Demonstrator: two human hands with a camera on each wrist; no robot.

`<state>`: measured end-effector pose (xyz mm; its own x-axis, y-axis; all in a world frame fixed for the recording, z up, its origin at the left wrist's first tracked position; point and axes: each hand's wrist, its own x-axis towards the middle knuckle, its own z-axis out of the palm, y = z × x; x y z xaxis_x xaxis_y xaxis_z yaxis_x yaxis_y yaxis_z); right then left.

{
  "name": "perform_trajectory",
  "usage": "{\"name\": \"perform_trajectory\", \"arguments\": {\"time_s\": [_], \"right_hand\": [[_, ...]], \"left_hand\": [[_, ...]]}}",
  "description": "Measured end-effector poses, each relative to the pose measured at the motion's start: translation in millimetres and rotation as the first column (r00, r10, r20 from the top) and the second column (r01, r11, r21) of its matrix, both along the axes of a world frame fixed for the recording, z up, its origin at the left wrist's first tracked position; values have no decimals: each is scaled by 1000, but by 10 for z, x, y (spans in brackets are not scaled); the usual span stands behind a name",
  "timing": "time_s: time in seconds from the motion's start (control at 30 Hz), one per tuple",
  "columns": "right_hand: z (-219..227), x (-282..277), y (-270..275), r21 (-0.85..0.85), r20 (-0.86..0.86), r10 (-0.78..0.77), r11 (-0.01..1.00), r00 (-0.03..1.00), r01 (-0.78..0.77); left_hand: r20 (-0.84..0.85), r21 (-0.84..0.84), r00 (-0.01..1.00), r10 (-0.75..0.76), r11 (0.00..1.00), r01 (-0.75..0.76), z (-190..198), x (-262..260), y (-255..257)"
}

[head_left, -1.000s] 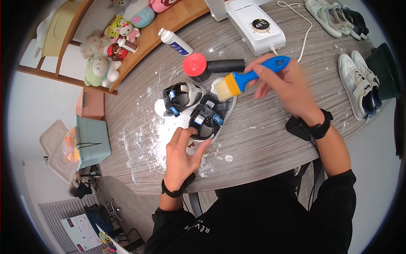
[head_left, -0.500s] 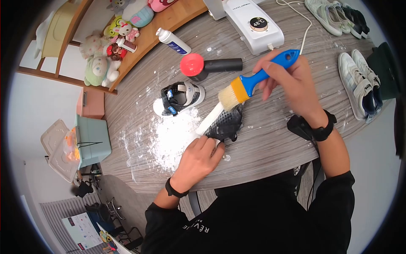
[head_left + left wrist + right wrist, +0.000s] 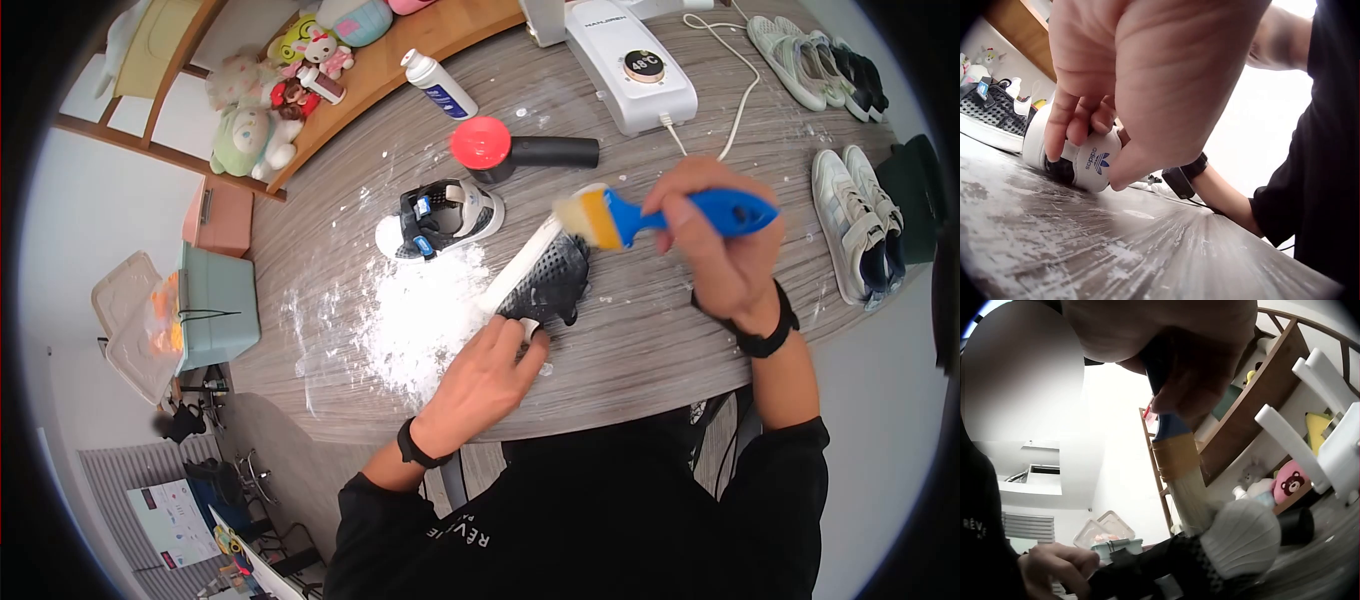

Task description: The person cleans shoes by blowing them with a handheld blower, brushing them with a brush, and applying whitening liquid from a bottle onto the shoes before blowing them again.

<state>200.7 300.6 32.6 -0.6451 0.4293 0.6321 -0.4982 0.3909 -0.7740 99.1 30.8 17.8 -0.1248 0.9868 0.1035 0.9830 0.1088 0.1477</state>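
Observation:
My left hand [image 3: 480, 375] grips the heel of a black-and-white sports sandal [image 3: 550, 278], which is tipped on its side with the white sole edge up. In the left wrist view, the fingers and thumb hold the white heel [image 3: 1094, 159], marked with a blue adidas logo. My right hand [image 3: 722, 245] holds a blue-handled brush [image 3: 622, 220] with a yellow band and pale bristles. Those bristles [image 3: 1188, 500] meet the toe of the sandal in the right wrist view. The other sandal [image 3: 465, 215] stands upright to the left.
White powder [image 3: 420, 315] covers the tabletop beside the sandals. Behind them are a red-and-black handled tool [image 3: 555, 152], a white bottle [image 3: 440, 85] and a white device [image 3: 630, 75] reading 48°C. More shoes [image 3: 850, 225] stand at the right; plush toys [image 3: 250, 140] line a wooden shelf.
The left hand has turned the gripped sandal from upright onto its side. The brush has swung to a more level angle and stays by the toe. The head view has shifted slightly.

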Motion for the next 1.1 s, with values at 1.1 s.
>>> {"name": "perform_trajectory", "arguments": {"time_s": [1.1], "right_hand": [[56,26,-111,-195,219,395,914,892,-356]], "left_hand": [[89,-26,995,42,999,-40,87,38,-68]]}}
